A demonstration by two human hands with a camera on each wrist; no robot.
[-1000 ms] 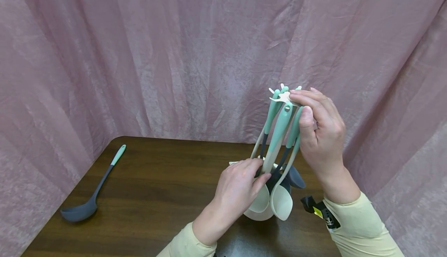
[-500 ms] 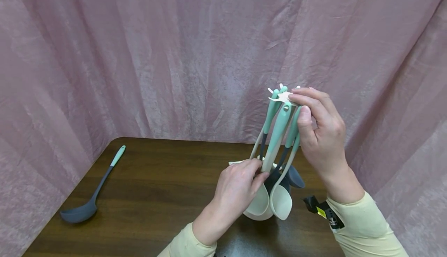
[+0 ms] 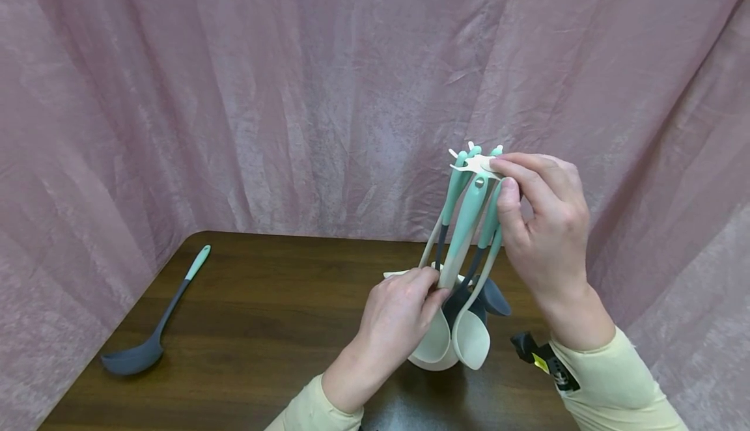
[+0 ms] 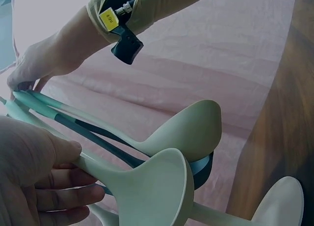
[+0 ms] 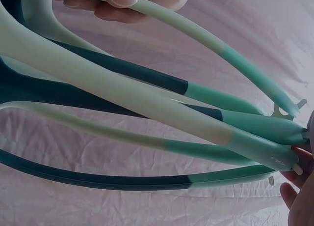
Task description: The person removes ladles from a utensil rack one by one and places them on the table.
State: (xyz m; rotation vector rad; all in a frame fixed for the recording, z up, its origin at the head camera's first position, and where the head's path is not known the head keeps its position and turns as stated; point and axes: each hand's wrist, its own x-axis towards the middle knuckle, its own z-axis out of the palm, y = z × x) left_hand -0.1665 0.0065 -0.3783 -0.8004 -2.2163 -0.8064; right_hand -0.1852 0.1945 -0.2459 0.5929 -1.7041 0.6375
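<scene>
A white rotating utensil stand (image 3: 480, 164) carries several kitchen utensils with mint handles, in cream and dark blue-grey. My left hand (image 3: 394, 306) pinches the shaft of a cream ladle (image 4: 152, 191), its mint handle end on a hook at the top. My right hand (image 3: 547, 222) grips the edge of the stand's hooked top between thumb and fingers. Beside the ladle hangs a cream spoon (image 3: 472, 340), with a dark utensil (image 3: 495, 297) behind it. The right wrist view shows the mint handle ends gathered near the fingers of my right hand (image 5: 301, 186).
On the left of the brown wooden table (image 3: 263, 327) lies a dark ladle (image 3: 135, 356) with a mint handle end. A pink curtain (image 3: 351, 105) hangs along the back and sides. The stand's pale round base (image 4: 282, 204) shows in the left wrist view.
My right hand has shifted slightly right and down along the stand's top, uncovering more of it. My left hand and the hanging utensils stay nearly where they were.
</scene>
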